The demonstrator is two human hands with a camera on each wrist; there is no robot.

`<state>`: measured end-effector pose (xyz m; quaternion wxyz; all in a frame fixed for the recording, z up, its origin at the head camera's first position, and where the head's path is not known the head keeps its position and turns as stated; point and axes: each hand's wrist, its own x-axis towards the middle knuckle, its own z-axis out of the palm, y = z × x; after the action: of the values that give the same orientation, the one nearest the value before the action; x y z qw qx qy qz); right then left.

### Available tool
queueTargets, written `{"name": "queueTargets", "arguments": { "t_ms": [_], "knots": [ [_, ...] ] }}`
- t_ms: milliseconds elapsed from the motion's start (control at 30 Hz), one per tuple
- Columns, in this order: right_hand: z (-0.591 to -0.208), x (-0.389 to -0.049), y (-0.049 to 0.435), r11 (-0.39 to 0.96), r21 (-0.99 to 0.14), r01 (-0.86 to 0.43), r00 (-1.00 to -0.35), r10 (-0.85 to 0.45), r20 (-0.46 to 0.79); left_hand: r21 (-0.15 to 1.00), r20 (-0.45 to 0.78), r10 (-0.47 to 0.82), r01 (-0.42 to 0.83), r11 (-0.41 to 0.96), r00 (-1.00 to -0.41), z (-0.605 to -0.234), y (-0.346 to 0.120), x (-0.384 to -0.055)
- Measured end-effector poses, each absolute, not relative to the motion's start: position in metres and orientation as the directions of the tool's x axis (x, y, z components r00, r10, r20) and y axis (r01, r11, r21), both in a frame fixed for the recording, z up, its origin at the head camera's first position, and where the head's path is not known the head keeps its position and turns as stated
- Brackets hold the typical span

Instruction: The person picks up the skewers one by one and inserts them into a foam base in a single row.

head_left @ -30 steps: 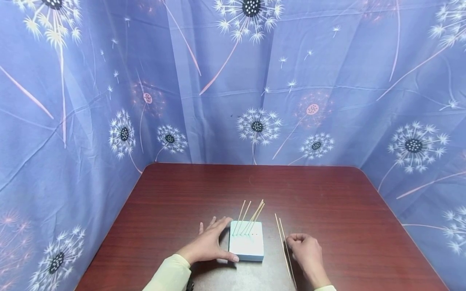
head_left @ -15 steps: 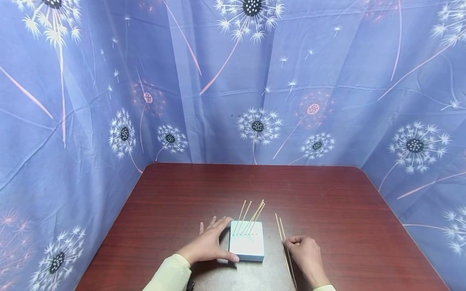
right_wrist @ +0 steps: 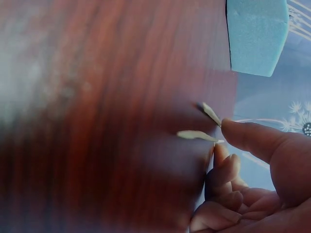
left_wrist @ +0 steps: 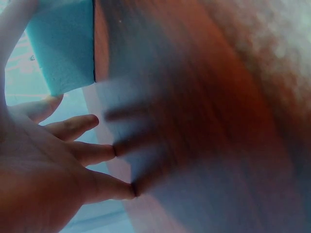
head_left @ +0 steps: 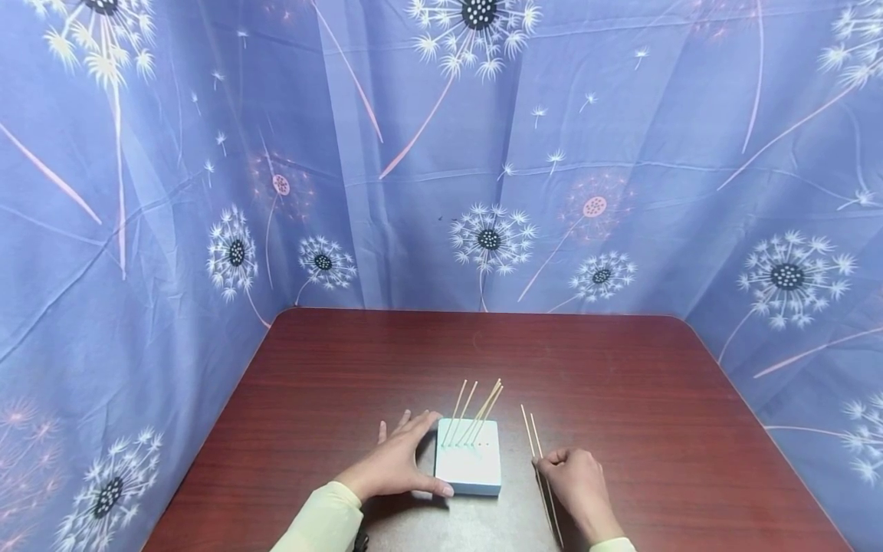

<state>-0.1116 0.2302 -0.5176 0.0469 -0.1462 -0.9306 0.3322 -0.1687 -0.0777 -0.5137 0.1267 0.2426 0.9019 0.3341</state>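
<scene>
A pale blue foam block [head_left: 467, 469] lies on the table, with several thin wooden sticks [head_left: 472, 414] standing tilted in a row of holes. My left hand [head_left: 396, 460] holds the block's left side, thumb at the near corner and index fingertip at the far corner [left_wrist: 57, 99]. Its other fingers spread over the table. Right of the block, two loose sticks [head_left: 531, 435] lie side by side. My right hand [head_left: 576, 477] is over them, thumb and index fingertips [right_wrist: 228, 125] right at the sticks with a small gap between. The remaining fingers are curled in.
The dark red wooden table [head_left: 359, 353] has its far edge against a blue curtain [head_left: 414, 230] with a dandelion print. The curtain also lines the left and right sides. Two small bare holes [head_left: 484, 444] show at the right end of the block's row.
My right hand has slid left across the loose sticks, from the right one to the left one. Both sticks lie as before. The left hand and the block have stayed in place.
</scene>
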Motion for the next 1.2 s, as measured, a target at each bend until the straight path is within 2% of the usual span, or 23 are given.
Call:
{"name": "queueTargets", "arguments": {
  "t_ms": [300,600,967,1200],
  "knots": [
    [-0.518,-0.113,0.223,0.753,-0.612,0.240,-0.957,0.290,-0.018,0.664,-0.067,0.522,0.352,0.660,-0.851,-0.514,-0.078,-0.169],
    [-0.527,-0.114,0.224,0.771,-0.600,0.214,-0.954,0.297,0.042,0.663,-0.068,0.523,0.353,0.660,-0.850,-0.512,-0.077,-0.168],
    [-0.516,-0.112,0.218,0.806,-0.564,0.180,-0.966,0.254,0.054,0.664,-0.063,0.526,0.358,0.657,-0.848,-0.511,-0.077,-0.168],
    [-0.512,-0.113,0.217,0.801,-0.561,0.208,-0.965,0.262,0.018,0.665,-0.062,0.527,0.358,0.655,-0.848,-0.512,-0.078,-0.169]
  ]
}}
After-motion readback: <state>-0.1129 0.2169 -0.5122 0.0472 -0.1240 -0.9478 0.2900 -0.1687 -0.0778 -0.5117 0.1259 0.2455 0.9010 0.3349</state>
